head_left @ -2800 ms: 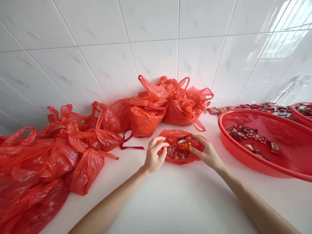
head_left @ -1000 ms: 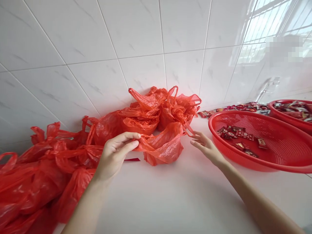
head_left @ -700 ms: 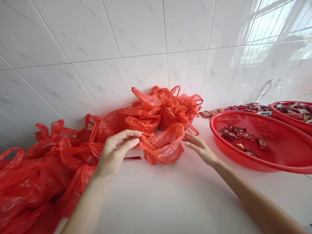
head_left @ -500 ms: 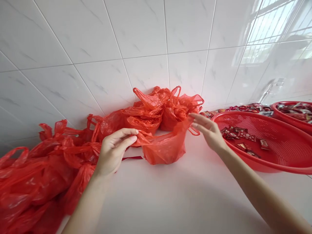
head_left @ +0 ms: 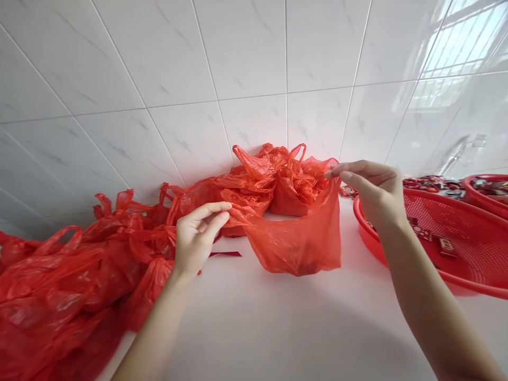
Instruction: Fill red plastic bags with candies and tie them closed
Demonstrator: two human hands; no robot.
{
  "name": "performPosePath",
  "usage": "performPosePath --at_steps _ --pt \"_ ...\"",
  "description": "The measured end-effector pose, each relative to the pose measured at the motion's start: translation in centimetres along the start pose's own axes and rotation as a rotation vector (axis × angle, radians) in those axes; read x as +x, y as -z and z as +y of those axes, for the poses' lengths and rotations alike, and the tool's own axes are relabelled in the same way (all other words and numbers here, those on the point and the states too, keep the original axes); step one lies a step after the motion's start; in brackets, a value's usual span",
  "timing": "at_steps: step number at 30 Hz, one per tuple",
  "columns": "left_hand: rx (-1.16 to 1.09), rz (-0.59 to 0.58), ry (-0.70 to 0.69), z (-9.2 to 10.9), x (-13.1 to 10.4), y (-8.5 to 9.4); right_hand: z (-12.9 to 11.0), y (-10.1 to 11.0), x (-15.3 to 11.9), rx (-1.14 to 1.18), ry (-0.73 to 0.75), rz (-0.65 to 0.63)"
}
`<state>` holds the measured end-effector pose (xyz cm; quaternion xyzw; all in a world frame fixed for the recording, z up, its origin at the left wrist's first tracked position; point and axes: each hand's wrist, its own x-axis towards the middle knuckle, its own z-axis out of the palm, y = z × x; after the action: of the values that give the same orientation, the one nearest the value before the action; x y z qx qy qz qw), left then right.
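Head view: red plastic carrier bag (head_left: 296, 243) stretching taut

The left hand (head_left: 194, 239) is pinching one upper corner narrowly; the right hand (head_left: 381, 194) is pinching the other, higher. The bag is hanging between them over the white tabletop (head_left: 238, 323); whether its base is touching is unclear. Hard pulling would be risking a split in the thin film; a slipping pinch, a tip-over.

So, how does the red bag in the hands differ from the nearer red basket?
The held bag is thin and pliable; the basket is stiff-walled and perforated. The left hand and right hand pinch the held bag's top, whereas the basket rests on the white surface. Both are red.
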<state>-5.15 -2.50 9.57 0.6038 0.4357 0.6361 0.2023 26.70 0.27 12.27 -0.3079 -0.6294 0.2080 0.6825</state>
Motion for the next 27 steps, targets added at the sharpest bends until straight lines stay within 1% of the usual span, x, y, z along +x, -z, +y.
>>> performPosePath --at_steps 3,5,7,8,10,13,16,18,21,23,25,27 --pt "0.167 0.016 -0.147 0.2 -0.3 0.0 -0.1 -0.5 -0.4 0.048 -0.005 -0.007" --pt "0.237 0.035 -0.245 0.3 -0.5 -0.1 -0.1 -0.9 -0.8 0.038 -0.021 -0.018" --pt "0.249 0.049 -0.287 0.3 -0.6 -0.1 0.2 -1.3 -1.1 0.002 -0.067 -0.051" --pt "0.232 0.049 -0.279 0.3 -0.6 -0.2 0.3 -1.4 -1.2 0.009 -0.088 -0.064" --pt "0.166 0.033 -0.231 0.4 -0.7 -0.2 0.5 -1.6 -1.2 0.096 -0.109 -0.074" --pt "0.096 0.011 -0.189 1.0 -0.8 -0.3 0.9 -1.8 -1.2 0.236 -0.103 -0.054" --pt "0.055 -0.003 -0.182 1.8 -0.9 -0.9 1.0 -2.0 -1.3 0.203 -0.096 -0.045" --pt "0.011 -0.036 -0.174 2.5 -0.9 -1.7 0.9 -2.3 -1.5 0.144 -0.082 -0.053" --pt "-0.083 -0.146 -0.141 3.3 -1.1 -3.7 0.5 -2.6 -1.6 0.093 -0.041 -0.058" --pt "-0.101 -0.266 -0.077 3.5 -1.5 -5.4 0.0 -2.7 -1.7 0.080 -0.013 -0.055" --pt "-0.051 -0.409 -0.014 3.5 -2.0 -7.1 -0.3 -2.6 -1.7 0.060 0.001 -0.050" --pt "0.004 -0.545 0.006 3.2 -2.5 -8.7 -0.5 -2.6 -1.7 0.028 -0.001 -0.044"
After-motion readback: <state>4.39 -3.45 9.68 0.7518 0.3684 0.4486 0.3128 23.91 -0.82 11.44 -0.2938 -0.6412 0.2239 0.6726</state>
